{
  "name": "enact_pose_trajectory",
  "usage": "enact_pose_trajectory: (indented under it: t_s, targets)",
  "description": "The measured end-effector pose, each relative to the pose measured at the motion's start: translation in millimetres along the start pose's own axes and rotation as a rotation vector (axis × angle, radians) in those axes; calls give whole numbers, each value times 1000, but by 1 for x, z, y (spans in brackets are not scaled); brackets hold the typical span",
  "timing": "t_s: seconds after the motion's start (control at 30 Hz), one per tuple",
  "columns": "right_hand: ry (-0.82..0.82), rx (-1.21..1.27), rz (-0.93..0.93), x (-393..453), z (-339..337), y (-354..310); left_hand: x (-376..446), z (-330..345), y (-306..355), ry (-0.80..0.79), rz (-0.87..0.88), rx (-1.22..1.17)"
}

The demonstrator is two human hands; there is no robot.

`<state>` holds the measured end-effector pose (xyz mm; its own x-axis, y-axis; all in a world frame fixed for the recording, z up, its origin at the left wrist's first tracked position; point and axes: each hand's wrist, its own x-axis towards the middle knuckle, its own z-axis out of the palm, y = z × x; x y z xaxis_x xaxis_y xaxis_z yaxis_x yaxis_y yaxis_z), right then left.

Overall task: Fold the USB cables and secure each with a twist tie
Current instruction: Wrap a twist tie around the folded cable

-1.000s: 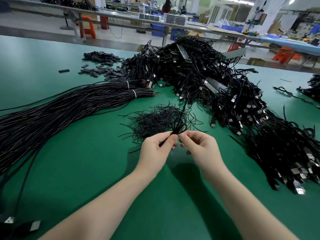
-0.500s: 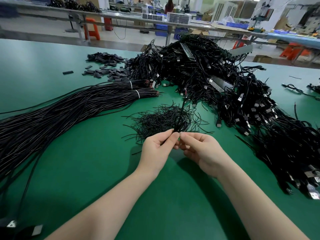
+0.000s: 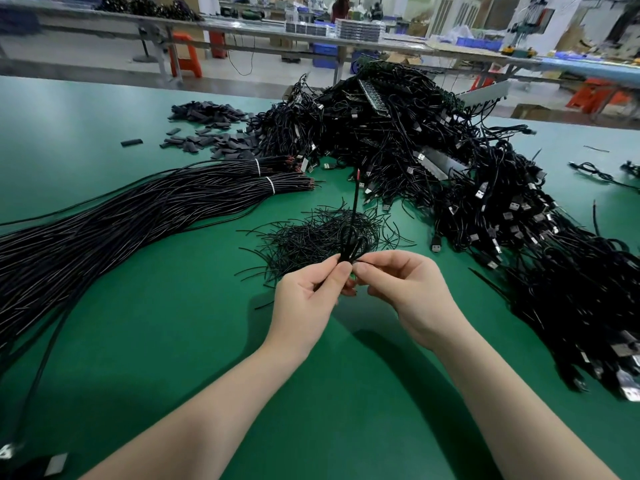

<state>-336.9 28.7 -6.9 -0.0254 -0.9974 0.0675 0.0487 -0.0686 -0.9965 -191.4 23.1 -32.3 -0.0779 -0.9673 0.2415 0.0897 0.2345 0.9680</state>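
Note:
My left hand (image 3: 306, 303) pinches a folded black USB cable (image 3: 351, 242) at its waist; the loops fan out above the fingers and one cable end sticks straight up. My right hand (image 3: 407, 292) meets it from the right, its thumb and fingers pinching a thin black twist tie (image 3: 363, 260) at the same spot. Just behind the hands a loose pile of twist ties (image 3: 311, 237) lies on the green table (image 3: 173, 341).
Long straight cables in banded bundles (image 3: 138, 216) stretch across the left. A big heap of tied USB cables (image 3: 433, 150) fills the back and right side. Small black sleeves (image 3: 207, 133) are scattered at the back left. Other workbenches stand beyond the table.
Both hands stay together at the cable's waist. The right hand's fingers have shifted around the tie, and the view has tilted down slightly.

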Motion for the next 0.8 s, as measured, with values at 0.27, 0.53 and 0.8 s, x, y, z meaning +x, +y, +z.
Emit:
enact_pose_trajectory:
  t_s: [0.27,0.53,0.8]
  targets:
    - [200,-722,-643,-2,4,0,5,2,12,-20,-153,-118]
    - [197,-1124,-960,2,-1,6,14,-6,33,-157,-470,-80]
    - [56,-1159,-1141,-2,-4,-10,27,-23,45,-355,-728,-234]
